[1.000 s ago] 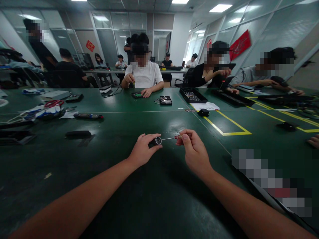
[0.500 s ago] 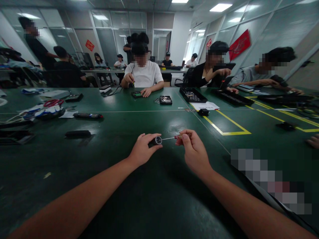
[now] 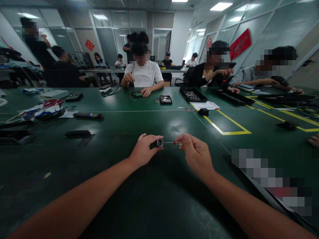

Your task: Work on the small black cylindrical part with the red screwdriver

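Both hands dropped lower: left hand (image 3: 143, 152) pinches cylinder (image 3: 158, 143), right hand (image 3: 195, 153) grips screwdriver (image 3: 174, 143); green table (image 3: 119, 132), glass-walled room.

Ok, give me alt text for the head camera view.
Left hand holds a small black cylinder while the right hand points a thin screwdriver into its end, above a green table. Other people work across the table.

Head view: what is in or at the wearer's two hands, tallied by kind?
Hands: 2, left hand and right hand
Small black cylinders: 1, the black cylinder in the left hand's grip
Screwdrivers: 1, the thin screwdriver in the right hand's grip, its tip at the cylinder's end
Total: 4, all above the green table
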A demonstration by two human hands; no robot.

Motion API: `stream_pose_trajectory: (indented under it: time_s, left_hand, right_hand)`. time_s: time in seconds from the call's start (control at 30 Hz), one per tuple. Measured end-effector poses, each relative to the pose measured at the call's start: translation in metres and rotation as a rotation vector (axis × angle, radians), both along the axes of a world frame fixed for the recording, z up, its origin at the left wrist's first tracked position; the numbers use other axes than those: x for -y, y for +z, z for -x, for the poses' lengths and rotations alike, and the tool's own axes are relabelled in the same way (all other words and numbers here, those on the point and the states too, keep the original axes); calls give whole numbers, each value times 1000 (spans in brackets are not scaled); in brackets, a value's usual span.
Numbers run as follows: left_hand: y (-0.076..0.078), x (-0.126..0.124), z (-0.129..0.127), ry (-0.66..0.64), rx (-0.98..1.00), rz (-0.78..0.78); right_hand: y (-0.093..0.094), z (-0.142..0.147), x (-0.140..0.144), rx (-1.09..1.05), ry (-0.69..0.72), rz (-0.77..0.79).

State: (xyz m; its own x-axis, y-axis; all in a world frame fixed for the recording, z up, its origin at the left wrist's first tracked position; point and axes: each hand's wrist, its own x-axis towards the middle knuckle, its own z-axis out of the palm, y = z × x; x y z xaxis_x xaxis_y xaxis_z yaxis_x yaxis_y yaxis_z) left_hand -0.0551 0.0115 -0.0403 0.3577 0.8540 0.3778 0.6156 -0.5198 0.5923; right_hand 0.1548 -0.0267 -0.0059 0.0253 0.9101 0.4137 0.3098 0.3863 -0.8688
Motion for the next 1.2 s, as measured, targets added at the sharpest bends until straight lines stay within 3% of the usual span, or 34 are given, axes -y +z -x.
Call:
stream_pose_trajectory:
  time_s: [0.2,0.5,1.2]
  left_hand:
    - [0,0,1,12,3,0]
    - [-1,1,0,-15,-9,3]
    - [-4,-1,1,-10,-23,-18]
  right_hand:
    - [-3,-1,-2,-8,-24,-29]
    - [6,-1,1,130,-39,-33]
    - [-3,1,-2,49,-17,-41]
